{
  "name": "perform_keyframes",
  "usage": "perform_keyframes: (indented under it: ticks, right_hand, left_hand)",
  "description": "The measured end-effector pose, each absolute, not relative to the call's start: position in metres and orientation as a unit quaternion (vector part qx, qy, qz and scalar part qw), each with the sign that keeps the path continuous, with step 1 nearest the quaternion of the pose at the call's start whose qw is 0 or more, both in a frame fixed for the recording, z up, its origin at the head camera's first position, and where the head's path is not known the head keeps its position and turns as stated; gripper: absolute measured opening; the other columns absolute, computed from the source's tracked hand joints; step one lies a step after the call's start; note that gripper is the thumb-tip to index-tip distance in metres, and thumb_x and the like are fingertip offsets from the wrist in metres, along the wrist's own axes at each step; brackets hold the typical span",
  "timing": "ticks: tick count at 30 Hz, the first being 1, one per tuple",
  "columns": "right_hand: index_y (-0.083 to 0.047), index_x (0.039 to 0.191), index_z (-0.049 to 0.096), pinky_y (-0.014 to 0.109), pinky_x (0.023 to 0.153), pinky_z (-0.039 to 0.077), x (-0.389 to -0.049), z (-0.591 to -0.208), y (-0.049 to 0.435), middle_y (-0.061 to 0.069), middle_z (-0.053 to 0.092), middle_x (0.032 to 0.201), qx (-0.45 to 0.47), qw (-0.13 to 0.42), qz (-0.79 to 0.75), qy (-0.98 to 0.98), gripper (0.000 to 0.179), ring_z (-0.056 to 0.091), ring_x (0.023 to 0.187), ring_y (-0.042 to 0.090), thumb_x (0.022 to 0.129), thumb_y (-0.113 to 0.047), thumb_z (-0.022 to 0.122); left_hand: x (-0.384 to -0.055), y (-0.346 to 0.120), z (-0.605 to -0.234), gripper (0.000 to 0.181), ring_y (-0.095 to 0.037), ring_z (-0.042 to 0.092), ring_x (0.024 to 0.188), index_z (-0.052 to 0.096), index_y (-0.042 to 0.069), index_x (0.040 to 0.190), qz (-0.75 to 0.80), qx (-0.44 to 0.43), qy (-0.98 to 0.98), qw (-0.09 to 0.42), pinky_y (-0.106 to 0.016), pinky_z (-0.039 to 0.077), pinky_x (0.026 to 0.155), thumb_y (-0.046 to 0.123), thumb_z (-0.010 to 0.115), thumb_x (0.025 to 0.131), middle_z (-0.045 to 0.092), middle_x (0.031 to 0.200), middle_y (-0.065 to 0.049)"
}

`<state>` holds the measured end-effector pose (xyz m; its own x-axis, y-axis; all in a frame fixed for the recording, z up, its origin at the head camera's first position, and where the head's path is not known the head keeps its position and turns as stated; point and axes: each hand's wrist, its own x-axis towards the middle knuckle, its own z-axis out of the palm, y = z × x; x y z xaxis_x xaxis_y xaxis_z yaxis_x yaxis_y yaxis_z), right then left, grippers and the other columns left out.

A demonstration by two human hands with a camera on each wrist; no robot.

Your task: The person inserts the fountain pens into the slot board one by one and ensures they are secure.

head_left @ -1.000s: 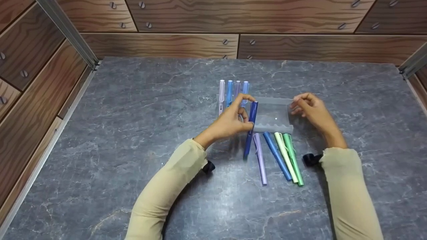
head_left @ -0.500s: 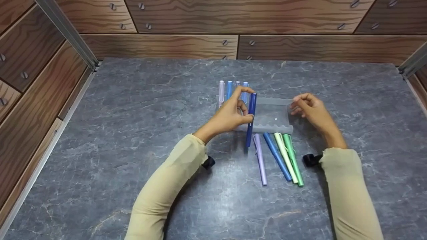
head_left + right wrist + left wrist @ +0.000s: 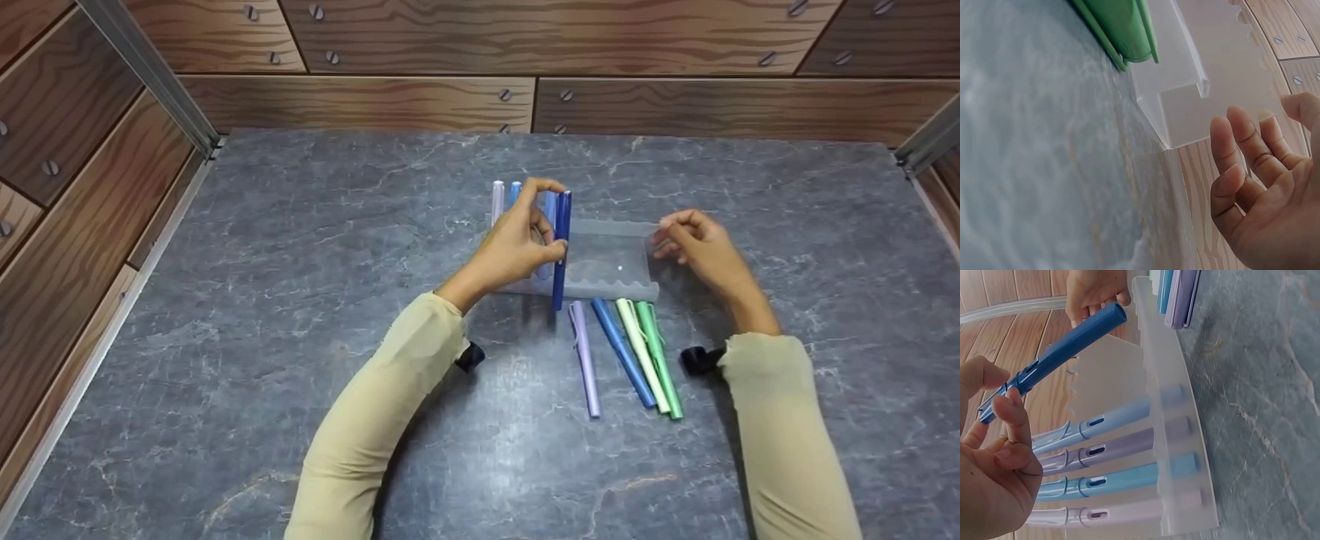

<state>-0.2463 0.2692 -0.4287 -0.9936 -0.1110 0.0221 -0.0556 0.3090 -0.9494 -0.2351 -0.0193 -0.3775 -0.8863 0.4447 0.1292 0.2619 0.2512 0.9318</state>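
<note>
My left hand (image 3: 514,247) pinches a dark blue pen (image 3: 561,262) near its clip end, between thumb and fingers. In the left wrist view this pen (image 3: 1072,343) hangs tilted above a translucent notched pen tray (image 3: 1174,365). Pale pink (image 3: 1129,512), light blue (image 3: 1123,478), dull purple (image 3: 1117,445) and periwinkle (image 3: 1123,419) pens lie side by side in the tray's slots. By the tray's right end, my right hand (image 3: 705,251) holds nothing, its fingers loosely bent. The right wrist view shows that hand (image 3: 1269,185) beside the tray's corner (image 3: 1168,118).
In front of the tray lie a lavender pen (image 3: 585,360), a blue pen (image 3: 624,352), a pale green pen (image 3: 643,356) and a green pen (image 3: 660,360). Wood-patterned panels (image 3: 420,101) border the grey marbled table (image 3: 300,210) at the back and left.
My left hand has moved away from me, toward the back of the table, carrying the dark blue pen over the tray beside the periwinkle pen. The right hand has stayed in place.
</note>
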Motion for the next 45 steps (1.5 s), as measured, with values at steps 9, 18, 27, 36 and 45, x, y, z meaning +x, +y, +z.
perform_keyframes:
  ticks: [9, 18, 27, 36, 45]
  right_hand:
    - [-0.015, 0.103, 0.052, 0.019, 0.060, 0.044, -0.246, -0.427, 0.271, -0.019, 0.064, 0.082, -0.053, 0.034, -0.569, 0.820, 0.009, 0.064, 0.072, 0.000, 0.102, -0.022, 0.045]
    - [-0.015, 0.102, 0.052, 0.019, 0.059, 0.044, -0.247, -0.429, 0.271, -0.019, 0.065, 0.080, -0.048, 0.033, -0.575, 0.816, 0.007, 0.064, 0.071, 0.000, 0.102, -0.019, 0.045]
    - [-0.016, 0.101, 0.052, 0.019, 0.059, 0.045, -0.247, -0.430, 0.272, -0.019, 0.065, 0.081, -0.047, 0.035, -0.574, 0.816, 0.008, 0.064, 0.071, 0.000, 0.102, -0.020, 0.046]
    - [-0.011, 0.106, 0.052, 0.019, 0.060, 0.044, -0.246, -0.428, 0.272, -0.019, 0.065, 0.082, -0.045, 0.035, -0.565, 0.823, 0.014, 0.064, 0.072, 0.000, 0.102, -0.023, 0.046]
    - [-0.013, 0.104, 0.052, 0.019, 0.059, 0.044, -0.246, -0.428, 0.272, -0.020, 0.064, 0.083, -0.044, 0.033, -0.557, 0.829, 0.014, 0.064, 0.071, 0.000, 0.101, -0.026, 0.048]
  left_hand:
    - [-0.245, -0.019, -0.377, 0.059, -0.010, 0.049, 0.060, 0.039, 0.021, 0.133, 0.543, 0.218, 0.809, 0.057, -0.020, 0.042, 0.053, 0.001, 0.064, 0.084, 0.053, 0.074, 0.000]
    - [-0.250, -0.017, -0.379, 0.061, -0.010, 0.050, 0.063, 0.038, 0.020, 0.134, 0.536, 0.219, 0.814, 0.050, -0.019, 0.043, 0.056, 0.002, 0.065, 0.084, 0.053, 0.075, 0.000]
    - [-0.250, -0.015, -0.382, 0.060, -0.009, 0.049, 0.061, 0.038, 0.024, 0.134, 0.500, 0.217, 0.838, 0.022, -0.020, 0.040, 0.052, 0.006, 0.066, 0.084, 0.054, 0.075, 0.001]
    - [-0.249, -0.011, -0.381, 0.059, -0.008, 0.050, 0.061, 0.038, 0.026, 0.135, 0.456, 0.216, 0.863, -0.003, -0.020, 0.039, 0.053, 0.012, 0.066, 0.085, 0.059, 0.079, 0.002]
    - [-0.250, -0.009, -0.383, 0.058, -0.008, 0.050, 0.061, 0.038, 0.028, 0.134, 0.427, 0.211, 0.879, -0.021, -0.021, 0.039, 0.053, 0.014, 0.067, 0.086, 0.061, 0.080, 0.002]
